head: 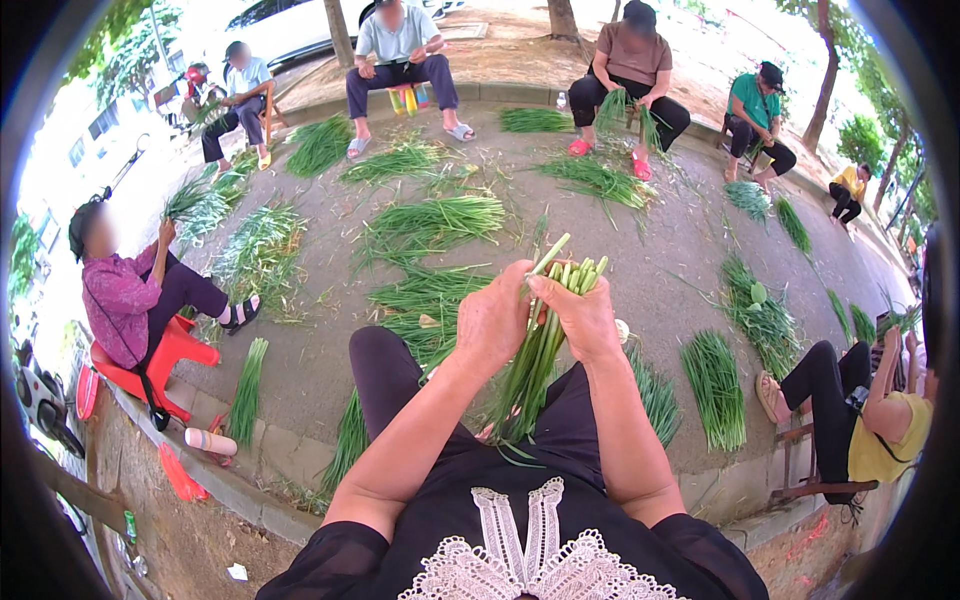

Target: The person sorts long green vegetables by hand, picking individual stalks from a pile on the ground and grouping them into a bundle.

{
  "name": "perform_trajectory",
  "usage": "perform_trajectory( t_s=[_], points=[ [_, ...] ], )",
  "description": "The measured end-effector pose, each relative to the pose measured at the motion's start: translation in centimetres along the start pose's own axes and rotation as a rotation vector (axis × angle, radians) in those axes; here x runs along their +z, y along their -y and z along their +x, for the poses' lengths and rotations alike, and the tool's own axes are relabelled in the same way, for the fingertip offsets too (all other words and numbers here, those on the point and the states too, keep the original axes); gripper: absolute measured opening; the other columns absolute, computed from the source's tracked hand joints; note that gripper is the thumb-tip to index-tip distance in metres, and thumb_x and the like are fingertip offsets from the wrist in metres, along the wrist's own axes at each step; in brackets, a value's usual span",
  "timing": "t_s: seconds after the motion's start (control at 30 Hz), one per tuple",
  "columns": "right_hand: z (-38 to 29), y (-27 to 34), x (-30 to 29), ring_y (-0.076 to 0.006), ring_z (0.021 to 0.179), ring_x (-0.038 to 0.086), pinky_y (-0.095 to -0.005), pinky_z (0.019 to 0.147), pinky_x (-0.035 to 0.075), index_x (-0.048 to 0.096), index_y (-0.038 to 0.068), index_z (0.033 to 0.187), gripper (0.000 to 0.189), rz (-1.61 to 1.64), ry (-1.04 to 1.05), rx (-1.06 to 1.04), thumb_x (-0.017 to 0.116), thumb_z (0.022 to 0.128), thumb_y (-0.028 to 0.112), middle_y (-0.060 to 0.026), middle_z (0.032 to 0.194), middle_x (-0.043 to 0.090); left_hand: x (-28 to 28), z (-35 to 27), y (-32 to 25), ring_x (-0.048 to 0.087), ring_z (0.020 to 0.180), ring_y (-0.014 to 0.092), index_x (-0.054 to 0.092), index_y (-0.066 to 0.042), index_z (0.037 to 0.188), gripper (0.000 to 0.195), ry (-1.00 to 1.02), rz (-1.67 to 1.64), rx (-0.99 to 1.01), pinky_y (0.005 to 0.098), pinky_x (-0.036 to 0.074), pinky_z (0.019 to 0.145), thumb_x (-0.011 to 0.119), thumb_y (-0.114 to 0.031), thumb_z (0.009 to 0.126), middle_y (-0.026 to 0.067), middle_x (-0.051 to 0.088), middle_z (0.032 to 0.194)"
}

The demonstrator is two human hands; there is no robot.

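My right hand (583,311) is closed around a bunch of Chinese chives (536,367), pale stem ends up and green leaves hanging down between my knees. My left hand (491,315) meets it at the top of the bunch, its fingertips pinching a single chive stalk (553,253) that tilts up and to the right. The right thumb lies close to the left fingertips there. Part of the bunch is hidden behind my hands. Beyond my left knee, loose chives (431,300) lie on the pavement in heaps.
Several people sit around on low seats, some handling chives. A chive bundle (714,390) lies to the right, another heap (757,315) beyond it. At left are a red plastic stool (161,360), a pink bottle (210,441) and a kerb (255,502). A white car (300,34) stands behind.
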State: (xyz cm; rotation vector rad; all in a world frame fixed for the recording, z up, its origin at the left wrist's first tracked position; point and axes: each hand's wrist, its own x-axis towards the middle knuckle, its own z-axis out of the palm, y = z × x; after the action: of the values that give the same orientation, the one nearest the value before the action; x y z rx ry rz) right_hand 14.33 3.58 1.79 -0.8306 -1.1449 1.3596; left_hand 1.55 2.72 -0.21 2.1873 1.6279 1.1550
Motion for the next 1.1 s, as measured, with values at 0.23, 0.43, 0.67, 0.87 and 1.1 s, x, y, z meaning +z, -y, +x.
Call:
perform_trajectory(
  t_s=[0.23, 0.43, 0.67, 0.87, 1.1],
  points=[
    [0.0, -0.4, -0.6, -0.0094, 0.053, 0.052, -0.0232, 0.045, 0.041, 0.059, -0.002, 0.093, 0.018, 0.061, -0.026, 0.036, 0.064, 0.076, 0.003, -0.0022, 0.069, 0.058, -0.2, -0.3, -0.1, 0.06, 0.07, 0.034, 0.053, -0.005, 0.102, 0.022, 0.066, -0.33, 0.004, 0.0391, 0.046, 0.062, 0.054, -0.006, 0.08, 0.0166, 0.062, 0.076],
    [0.0, -0.6, -1.0, -0.0123, 0.056, 0.056, -0.0249, 0.049, 0.046, 0.052, -0.004, 0.102, 0.03, 0.104, -0.026, 0.036, 0.063, 0.075, 0.001, -0.005, 0.072, 0.058, -1.7, -0.2, -0.7, 0.057, 0.067, 0.012, 0.06, -0.001, 0.092, 0.013, 0.186, -0.606, -0.229, 0.0263, 0.045, 0.063, 0.057, -0.009, 0.084, 0.0058, 0.063, 0.074],
    [0.2, -0.3, -1.4, -0.0105, 0.056, 0.054, -0.0243, 0.047, 0.044, 0.051, -0.005, 0.103, 0.032, 0.107, -0.073, 0.005, 0.063, 0.074, 0.001, -0.0042, 0.072, 0.057, -2.8, -0.7, -0.5, 0.045, 0.051, 0.002, 0.059, -0.001, 0.097, 0.021, 0.228, -0.881, -0.306, 0.0183, 0.034, 0.044, 0.06, -0.016, 0.084, 0.0006, 0.059, 0.072],
    [0.1, -0.4, -1.6, -0.0108, 0.055, 0.054, -0.0245, 0.047, 0.044, 0.05, -0.006, 0.103, 0.032, 0.08, -0.074, 0.02, 0.064, 0.074, 0.002, -0.0038, 0.071, 0.056, -2.7, -0.8, 0.2, 0.04, 0.048, 0.001, 0.058, -0.002, 0.093, 0.014, 0.267, -1.109, -0.422, 0.0172, 0.031, 0.042, 0.055, -0.015, 0.088, 0.0003, 0.058, 0.071],
    [0.8, -0.3, -3.3, -0.0164, 0.055, 0.056, -0.0298, 0.048, 0.046, 0.047, -0.003, 0.105, 0.033, 0.151, -0.152, 0.009, 0.059, 0.074, 0.0, -0.0061, 0.067, 0.054, -3.0, -1.0, 2.4, 0.039, 0.044, 0.002, 0.056, -0.001, 0.098, 0.017, 0.141, -1.18, -0.465, 0.0156, 0.03, 0.038, 0.051, -0.016, 0.09, 0.0009, 0.055, 0.071]
  ],
)
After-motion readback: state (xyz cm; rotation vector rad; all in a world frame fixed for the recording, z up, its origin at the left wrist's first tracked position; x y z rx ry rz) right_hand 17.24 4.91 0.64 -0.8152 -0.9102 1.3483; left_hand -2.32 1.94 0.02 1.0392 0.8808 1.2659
